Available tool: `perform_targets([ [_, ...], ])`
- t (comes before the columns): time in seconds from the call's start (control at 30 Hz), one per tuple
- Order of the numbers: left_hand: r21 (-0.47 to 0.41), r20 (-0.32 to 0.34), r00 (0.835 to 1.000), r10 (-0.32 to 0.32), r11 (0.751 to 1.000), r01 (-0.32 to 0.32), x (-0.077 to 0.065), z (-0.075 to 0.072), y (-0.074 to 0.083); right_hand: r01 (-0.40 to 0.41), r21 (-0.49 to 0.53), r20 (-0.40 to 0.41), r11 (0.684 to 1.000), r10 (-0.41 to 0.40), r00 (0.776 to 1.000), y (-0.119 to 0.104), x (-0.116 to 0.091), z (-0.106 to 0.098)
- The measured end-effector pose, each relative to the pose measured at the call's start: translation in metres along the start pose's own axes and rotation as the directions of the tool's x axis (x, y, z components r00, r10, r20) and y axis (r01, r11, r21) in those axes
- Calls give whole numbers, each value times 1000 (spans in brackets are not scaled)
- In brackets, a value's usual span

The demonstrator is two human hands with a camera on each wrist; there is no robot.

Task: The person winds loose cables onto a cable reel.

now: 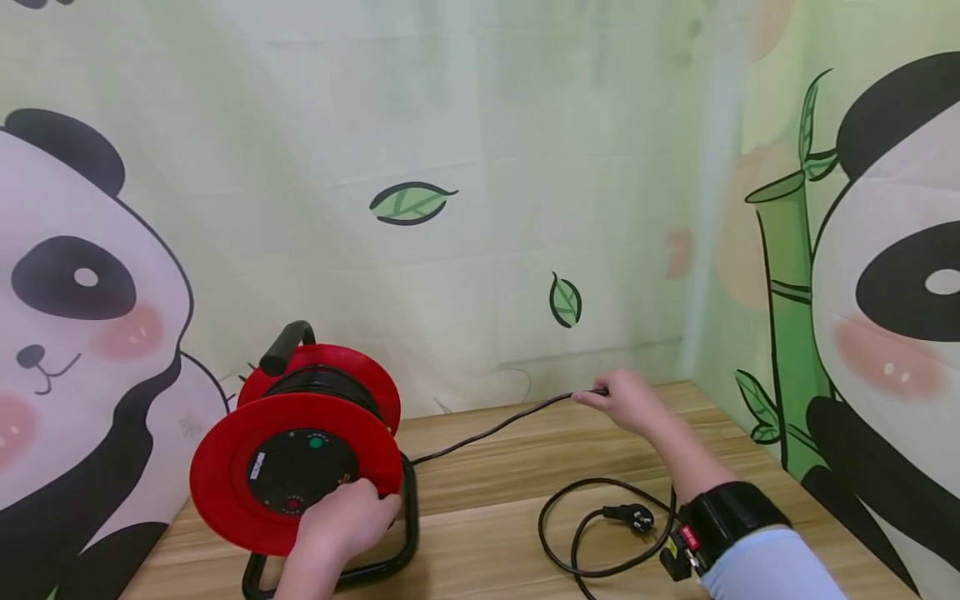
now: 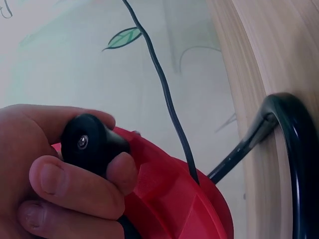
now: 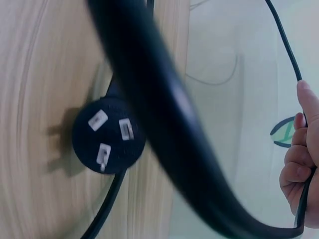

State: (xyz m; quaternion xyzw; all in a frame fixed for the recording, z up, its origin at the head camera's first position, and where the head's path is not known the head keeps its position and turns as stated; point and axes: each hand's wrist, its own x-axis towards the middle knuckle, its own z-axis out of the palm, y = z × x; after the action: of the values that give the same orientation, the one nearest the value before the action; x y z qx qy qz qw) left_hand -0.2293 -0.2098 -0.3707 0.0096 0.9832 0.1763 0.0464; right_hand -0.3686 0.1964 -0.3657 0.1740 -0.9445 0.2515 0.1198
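A red cable reel [image 1: 225, 483] with a black centre panel stands on the left of the table in its black tube frame [image 1: 411, 517]. My left hand [image 1: 341, 517] grips the reel's black crank knob [image 2: 87, 142], fingers curled round it. Black cable [image 1: 480, 435] runs from the reel to my right hand [image 1: 626, 402], which holds it between thumb and curled fingers above the table. Past that hand the cable drops into a loose loop, and the three-pin plug [image 1: 637, 517] lies by it. The plug's pins show in the right wrist view.
The wooden table [image 1: 465, 550] meets a hanging cloth backdrop [image 1: 480, 250] printed with pandas, bamboo and leaves at its back and sides. The reel's carrying handle [image 1: 283, 348] sticks up behind the drum. A black wrist strap [image 1: 735, 517] sits above the cable loop in the head view.
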Motion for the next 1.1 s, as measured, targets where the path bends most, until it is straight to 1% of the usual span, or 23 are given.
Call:
perform_targets([
  [0.07,-17,12,1000,-7,1000,7,1,1,-4,-1,8,9,1000,1,1000,-2,0,3],
  [0.23,-63,73,997,-33,997,37,1,2,-13,-2,22,32,1000,1,999,-7,1,11],
  [0.43,-106,128,992,-10,994,24,3,3,-27,-4,35,43,999,3,999,-17,2,16],
  [0.57,-141,162,987,-9,989,32,5,4,-37,2,41,58,999,-4,998,-24,3,19],
  [0.73,-219,196,980,-19,974,63,6,6,-47,15,37,74,999,-18,997,-30,5,25],
  [0.83,-253,212,976,-40,963,95,6,7,-51,20,45,83,999,-23,996,-34,5,28],
  [0.97,-245,223,973,-55,963,111,3,5,-56,29,66,87,997,-34,996,-40,7,32],
  [1.1,-228,232,971,-58,967,113,2,2,-60,34,60,86,998,-39,996,-46,9,34],
])
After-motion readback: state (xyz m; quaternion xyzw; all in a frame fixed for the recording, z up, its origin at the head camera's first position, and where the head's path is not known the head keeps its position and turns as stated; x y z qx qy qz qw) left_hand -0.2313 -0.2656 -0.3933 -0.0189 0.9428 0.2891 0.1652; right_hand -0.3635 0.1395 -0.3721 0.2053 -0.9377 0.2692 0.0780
